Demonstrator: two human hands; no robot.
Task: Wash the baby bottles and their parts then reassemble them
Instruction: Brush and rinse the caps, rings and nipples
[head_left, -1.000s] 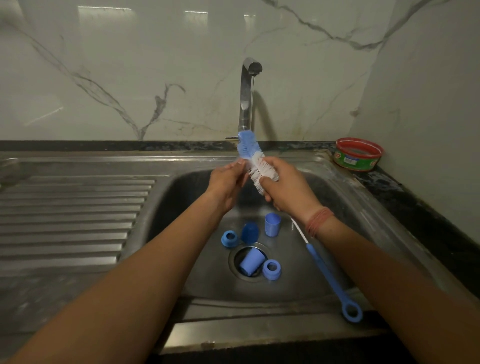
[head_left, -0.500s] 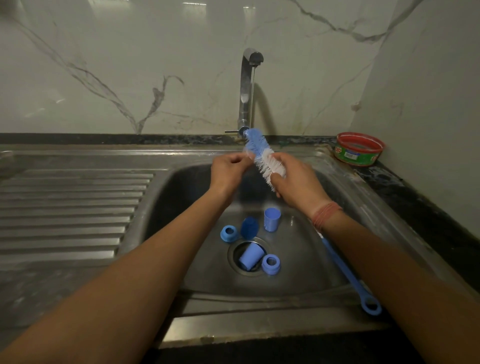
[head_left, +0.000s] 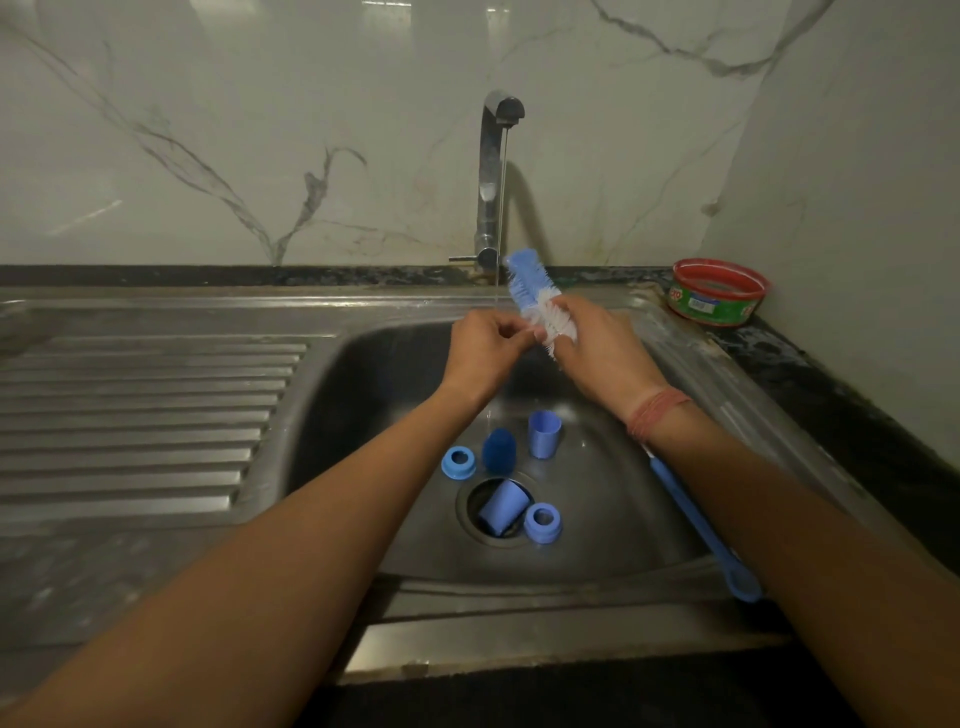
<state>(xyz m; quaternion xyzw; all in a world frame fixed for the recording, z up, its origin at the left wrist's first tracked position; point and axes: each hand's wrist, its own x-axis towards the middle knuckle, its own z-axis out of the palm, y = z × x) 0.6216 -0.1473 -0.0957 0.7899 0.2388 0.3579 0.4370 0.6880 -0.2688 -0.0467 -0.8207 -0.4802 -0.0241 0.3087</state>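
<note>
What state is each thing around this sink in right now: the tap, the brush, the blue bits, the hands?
Tap: running, thin stream.
Bottle brush: gripped at the bristles by the right hand, head up by the stream.
Left hand: fingers pinching at the bristles.
Upper blue cup: upright, open end up.
Lower blue cup: tipped over the drain.
Two blue rings: lying flat.
Red tub: open, on the counter.

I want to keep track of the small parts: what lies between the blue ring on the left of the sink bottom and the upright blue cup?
In the head view, a dark blue dome-shaped cap stands between the blue ring and the upright blue cup.
</note>
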